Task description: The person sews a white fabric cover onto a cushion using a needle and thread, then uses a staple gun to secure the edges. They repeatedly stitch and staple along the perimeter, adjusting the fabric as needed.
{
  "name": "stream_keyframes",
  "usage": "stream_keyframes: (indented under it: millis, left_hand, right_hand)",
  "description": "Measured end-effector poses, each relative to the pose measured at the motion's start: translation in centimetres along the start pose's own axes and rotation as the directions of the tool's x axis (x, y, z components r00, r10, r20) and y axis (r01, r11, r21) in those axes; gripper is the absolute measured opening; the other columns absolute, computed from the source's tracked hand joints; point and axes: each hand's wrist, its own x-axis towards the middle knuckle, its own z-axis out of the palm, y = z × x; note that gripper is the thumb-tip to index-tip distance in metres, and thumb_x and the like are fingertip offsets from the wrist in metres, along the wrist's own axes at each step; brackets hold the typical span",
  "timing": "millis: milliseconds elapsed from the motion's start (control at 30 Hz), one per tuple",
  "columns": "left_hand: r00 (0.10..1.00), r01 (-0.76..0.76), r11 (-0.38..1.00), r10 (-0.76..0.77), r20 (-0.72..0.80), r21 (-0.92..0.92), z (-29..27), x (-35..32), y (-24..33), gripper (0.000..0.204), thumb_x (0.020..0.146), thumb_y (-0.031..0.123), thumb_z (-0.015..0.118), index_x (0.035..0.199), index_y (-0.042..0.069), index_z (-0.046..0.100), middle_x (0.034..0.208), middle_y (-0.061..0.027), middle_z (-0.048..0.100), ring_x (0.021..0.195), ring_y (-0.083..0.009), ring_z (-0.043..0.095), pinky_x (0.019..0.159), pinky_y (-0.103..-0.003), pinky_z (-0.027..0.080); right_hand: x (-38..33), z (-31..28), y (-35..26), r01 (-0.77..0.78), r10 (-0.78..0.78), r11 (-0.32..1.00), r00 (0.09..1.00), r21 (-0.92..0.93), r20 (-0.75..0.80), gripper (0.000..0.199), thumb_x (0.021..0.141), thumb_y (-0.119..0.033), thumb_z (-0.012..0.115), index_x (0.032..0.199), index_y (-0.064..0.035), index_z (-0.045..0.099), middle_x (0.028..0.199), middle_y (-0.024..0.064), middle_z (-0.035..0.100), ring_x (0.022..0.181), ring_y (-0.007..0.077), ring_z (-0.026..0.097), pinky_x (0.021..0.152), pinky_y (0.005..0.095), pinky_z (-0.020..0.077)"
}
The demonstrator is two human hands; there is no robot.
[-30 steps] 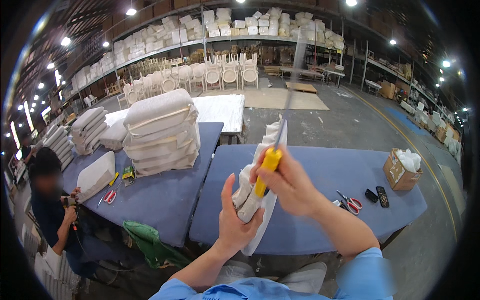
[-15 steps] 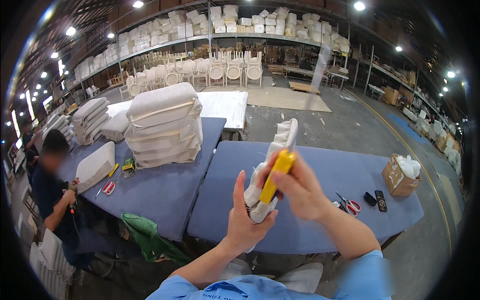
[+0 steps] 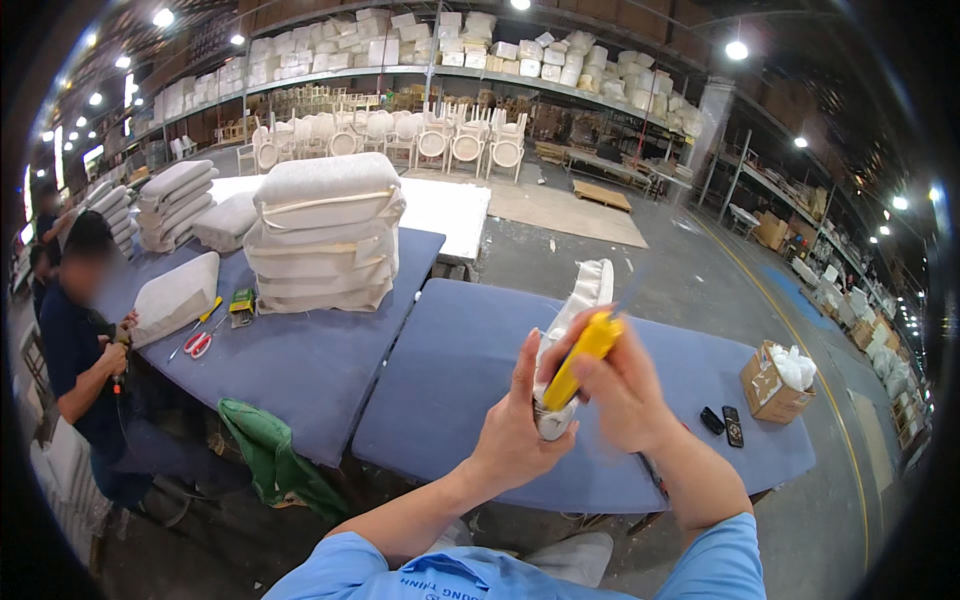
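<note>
An upholstered cushion pad [image 3: 594, 284] in off-white fabric is tilted edge-on above the blue padded table [image 3: 440, 370], its cloth gathered along the rim. My left hand [image 3: 512, 437] grips its near end, thumb on one side and fingers on the other. In my right fist [image 3: 622, 397] is a yellow-handled utility knife [image 3: 588, 357], pressed against the cushion's edge. Its thin blade points away from me and is smeared by motion. My right forearm mostly hides a pair of scissors [image 3: 655, 478] on the table.
Right of my arm lie a black remote-like device [image 3: 733, 426], a small black case [image 3: 711, 420] and a cardboard box [image 3: 776, 388] of white stuffing. Stacked cushions [image 3: 325, 240], red-handled scissors [image 3: 200, 345] and green cloth [image 3: 275, 460] are on the left table, where another person [image 3: 75, 350] works.
The view has shifted slightly. Both hands have moved a little right over the table with the cushion and knife, and my right forearm now covers most of the near scissors.
</note>
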Motion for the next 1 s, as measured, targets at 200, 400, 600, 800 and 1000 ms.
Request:
stream_keyframes:
  millis: [200, 400, 600, 800, 1000]
  left_hand:
    - [0.997, -0.081, 0.996, 0.080, 0.022, 0.044, 1.0, 0.9, -0.2, 0.120, 0.085, 0.013, 0.076, 0.171, 0.014, -0.007, 0.127, -0.0315, 0.067, 0.109, -0.0480, 0.072, 0.094, -0.048, 0.059]
    - [0.998, -0.035, 0.999, 0.036, 0.046, -0.013, 1.8, 1.2, 0.1, 0.121, 0.083, 0.011, 0.076, 0.171, 0.014, -0.007, 0.123, -0.0324, 0.069, 0.107, -0.0495, 0.072, 0.094, -0.048, 0.059]
    - [0.999, 0.002, 0.997, 0.002, 0.054, -0.074, 1.3, 2.1, 0.3, 0.121, 0.083, 0.010, 0.075, 0.171, 0.015, -0.008, 0.120, -0.0305, 0.071, 0.105, -0.0491, 0.073, 0.092, -0.047, 0.060]
    - [1.000, -0.020, 0.998, 0.021, 0.016, -0.058, -0.1, 2.5, -1.3, 0.122, 0.082, 0.010, 0.081, 0.171, 0.015, -0.003, 0.117, -0.0249, 0.073, 0.104, -0.0440, 0.075, 0.091, -0.047, 0.060]
    - [0.964, -0.101, 0.927, 0.181, -0.195, 0.361, -6.0, 2.5, -1.7, 0.064, 0.083, 0.010, 0.085, 0.141, 0.005, 0.060, 0.117, -0.0186, 0.074, 0.110, -0.0313, 0.072, 0.094, -0.041, 0.057]
  right_hand:
    - [0.0, -1.2, -1.4, -0.027, 0.041, 0.946, 0.998, -0.322, 0.038, 0.019, 0.106, -0.014, 0.058, 0.122, -0.0072, 0.049, 0.109, 0.0102, 0.068, 0.096, 0.0189, 0.068, 0.086, 0.0355, 0.0554]
    - [-1.2, -2.0, 0.3, 0.152, -0.158, 0.986, 0.982, -0.062, -0.102, 0.023, 0.106, -0.012, 0.057, 0.127, -0.0069, 0.048, 0.110, 0.0111, 0.068, 0.099, 0.0202, 0.067, 0.091, 0.0366, 0.0550]
    - [-1.9, -2.3, 1.3, 0.380, -0.354, 0.923, 0.903, 0.065, -0.243, 0.023, 0.110, -0.018, 0.056, 0.129, -0.0094, 0.047, 0.116, 0.0136, 0.067, 0.109, 0.0201, 0.065, 0.098, 0.0373, 0.0533]
    - [-2.6, -3.2, 3.9, 0.319, -0.270, 0.946, 0.872, 0.055, -0.407, 0.024, 0.112, -0.023, 0.053, 0.130, -0.0099, 0.047, 0.113, 0.0157, 0.069, 0.099, 0.0185, 0.067, 0.079, 0.0309, 0.0520]
    - [-4.4, -5.7, 4.7, 0.347, -0.236, 0.936, 0.747, 0.061, -0.621, 0.020, 0.112, -0.020, 0.051, 0.128, -0.0109, 0.047, 0.110, 0.0146, 0.069, 0.099, 0.0188, 0.067, 0.074, 0.0297, 0.0505]
